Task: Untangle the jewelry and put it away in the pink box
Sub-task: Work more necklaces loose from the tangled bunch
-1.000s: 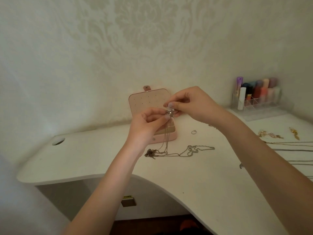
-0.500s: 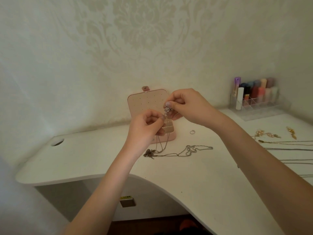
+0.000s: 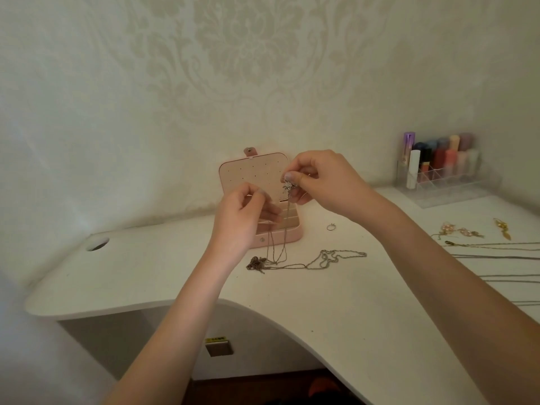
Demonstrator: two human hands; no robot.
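Pinching the pendant (image 3: 289, 187), the right hand (image 3: 324, 182) lifts the chain (image 3: 292, 266) so knots hang free; the left hand (image 3: 242, 217) pinches a strand below, at 7 o'clock. Open box (image 3: 289, 238) waits behind on the worktop (image 3: 175, 267).

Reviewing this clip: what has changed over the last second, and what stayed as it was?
The left hand has let go of the pendant and moved down-left, drawing on the chain. The right hand still pinches the pendant. The pink box, ring and table jewelry are unchanged.

Clear cosmetics organizer (image 3: 455, 185) on white desk (image 3: 336, 311)
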